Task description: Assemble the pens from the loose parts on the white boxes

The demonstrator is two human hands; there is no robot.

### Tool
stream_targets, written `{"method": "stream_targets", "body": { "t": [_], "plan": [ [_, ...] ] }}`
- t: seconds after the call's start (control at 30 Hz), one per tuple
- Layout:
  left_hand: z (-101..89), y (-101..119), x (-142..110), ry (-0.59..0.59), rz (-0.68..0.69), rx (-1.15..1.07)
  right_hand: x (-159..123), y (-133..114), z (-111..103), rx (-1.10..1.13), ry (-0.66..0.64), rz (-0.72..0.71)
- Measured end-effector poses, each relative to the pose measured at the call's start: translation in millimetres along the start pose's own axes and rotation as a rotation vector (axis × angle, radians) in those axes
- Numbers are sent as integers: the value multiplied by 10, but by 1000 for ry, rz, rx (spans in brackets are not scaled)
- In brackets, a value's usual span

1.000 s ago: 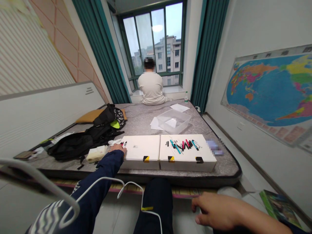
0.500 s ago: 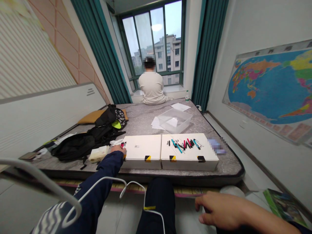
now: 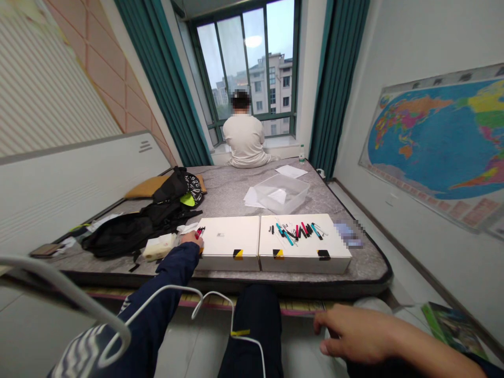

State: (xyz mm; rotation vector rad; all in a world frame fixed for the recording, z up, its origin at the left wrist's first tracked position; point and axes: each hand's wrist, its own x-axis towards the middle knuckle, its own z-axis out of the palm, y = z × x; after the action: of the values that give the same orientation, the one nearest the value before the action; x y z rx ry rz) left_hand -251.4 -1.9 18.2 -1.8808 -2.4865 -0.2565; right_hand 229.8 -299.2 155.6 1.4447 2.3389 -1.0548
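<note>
My left hand (image 3: 191,238) rests at the left edge of the left white box (image 3: 230,236), fingers closed around a few red and black pens (image 3: 200,231). Its fingertips are partly hidden by the hand itself. On the lid of the right white box (image 3: 303,249) lies a loose row of pen parts (image 3: 298,231): teal, red and black barrels, caps and thin clear or white pieces. My right hand (image 3: 348,332) hangs low in front of the bed, palm down, thumb and forefinger apart, holding nothing.
Beside my left hand are a tissue pack (image 3: 159,248) and a black backpack (image 3: 122,233). A clear plastic bin (image 3: 281,194) and paper sheets (image 3: 291,171) lie behind the boxes. A person (image 3: 243,137) sits at the far edge. A white cable (image 3: 214,295) crosses in front of me.
The whole view has shifted slightly. My left hand stays at the left box's edge with the pens, and my right hand hangs in nearly the same place.
</note>
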Motion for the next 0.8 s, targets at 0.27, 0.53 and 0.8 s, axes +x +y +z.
{"method": "stream_targets", "body": {
  "t": [0.27,0.53,0.8],
  "plan": [
    [30,-66,39,8,57,11,-14,8,-16,-13,8,-8],
    [26,-66,-31,41,42,43,-28,-59,-53,-26,-7,14],
    [-238,815,-357,146,354,-104,10,-22,-17,-33,5,0]
  ]
}}
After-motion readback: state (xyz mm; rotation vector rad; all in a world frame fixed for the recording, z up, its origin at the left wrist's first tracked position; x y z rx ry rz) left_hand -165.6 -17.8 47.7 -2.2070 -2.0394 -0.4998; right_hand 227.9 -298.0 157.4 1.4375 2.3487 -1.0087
